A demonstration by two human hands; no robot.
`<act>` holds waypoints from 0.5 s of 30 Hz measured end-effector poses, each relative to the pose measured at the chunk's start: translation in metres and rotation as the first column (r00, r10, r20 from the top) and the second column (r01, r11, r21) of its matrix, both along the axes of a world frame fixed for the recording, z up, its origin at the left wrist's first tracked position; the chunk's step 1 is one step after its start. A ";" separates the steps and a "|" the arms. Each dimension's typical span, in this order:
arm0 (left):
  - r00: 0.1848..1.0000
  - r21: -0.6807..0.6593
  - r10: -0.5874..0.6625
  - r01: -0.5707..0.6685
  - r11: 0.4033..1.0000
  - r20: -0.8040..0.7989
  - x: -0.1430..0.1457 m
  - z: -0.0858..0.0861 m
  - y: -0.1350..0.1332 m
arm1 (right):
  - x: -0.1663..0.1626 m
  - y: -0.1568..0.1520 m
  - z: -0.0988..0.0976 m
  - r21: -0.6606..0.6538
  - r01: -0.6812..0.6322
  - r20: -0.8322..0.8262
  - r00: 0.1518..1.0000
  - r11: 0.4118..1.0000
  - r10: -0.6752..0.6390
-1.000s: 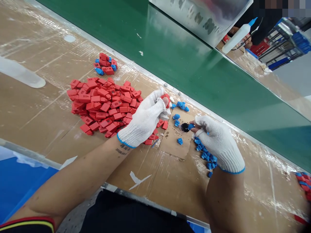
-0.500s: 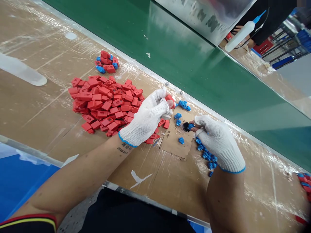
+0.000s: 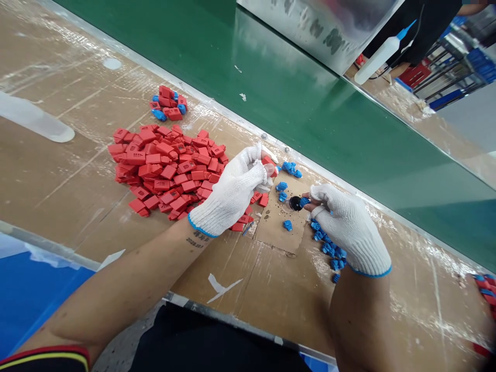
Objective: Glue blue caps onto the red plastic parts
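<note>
I have the left hand (image 3: 236, 183) pinching a red piece (image 3: 270, 165) near the centre of the frame, right of a red heap (image 3: 166, 170) on the desk (image 3: 279, 294). Right of centre, my right hand (image 3: 349, 225) grips a blue piece (image 3: 305, 202) at a black cup (image 3: 295, 203); I can't tell whether they touch.

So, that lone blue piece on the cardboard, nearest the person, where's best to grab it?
Probably pinch the blue piece by its opposite sides, coming from above and the person's side: it looks small and chunky, lies on the cardboard touching no other piece, and the round black thing sits beyond it.
</note>
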State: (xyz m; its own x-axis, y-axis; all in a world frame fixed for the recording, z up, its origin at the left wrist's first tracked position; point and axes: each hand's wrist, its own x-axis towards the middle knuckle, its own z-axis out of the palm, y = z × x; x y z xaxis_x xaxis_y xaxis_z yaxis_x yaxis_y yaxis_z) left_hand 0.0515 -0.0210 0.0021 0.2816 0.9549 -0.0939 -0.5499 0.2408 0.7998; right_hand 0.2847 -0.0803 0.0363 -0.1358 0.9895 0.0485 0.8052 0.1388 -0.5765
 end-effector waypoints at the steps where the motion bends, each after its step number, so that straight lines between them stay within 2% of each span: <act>1: 1.000 0.000 -0.002 0.002 1.000 -0.001 0.000 0.000 0.000 | 0.001 -0.001 0.001 0.015 0.011 0.007 1.000 1.000 -0.011; 3: 1.000 -0.002 -0.001 0.001 1.000 0.005 0.000 0.000 -0.001 | 0.003 -0.002 0.003 0.070 0.027 -0.015 1.000 0.997 -0.026; 7: 0.999 -0.022 0.004 -0.003 1.000 0.038 0.000 0.004 -0.004 | 0.009 -0.004 0.004 0.205 0.069 -0.210 0.977 0.976 -0.025; 11: 0.999 -0.016 -0.022 0.022 1.000 0.031 0.001 0.005 -0.007 | 0.010 -0.004 0.005 0.330 0.096 -0.416 0.908 0.939 0.054; 15: 0.997 0.018 -0.073 0.072 0.997 0.018 0.003 -0.001 -0.011 | 0.008 -0.005 0.008 0.399 0.129 -0.506 0.857 0.908 0.101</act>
State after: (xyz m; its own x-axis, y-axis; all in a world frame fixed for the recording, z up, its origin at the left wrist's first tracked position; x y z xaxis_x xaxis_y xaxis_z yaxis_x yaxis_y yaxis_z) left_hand 0.0549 -0.0323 0.0015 0.3518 0.9334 -0.0711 -0.5463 0.2664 0.7941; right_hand 0.2930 -0.0850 0.0447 0.0353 0.8652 0.5002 0.4198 0.4414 -0.7931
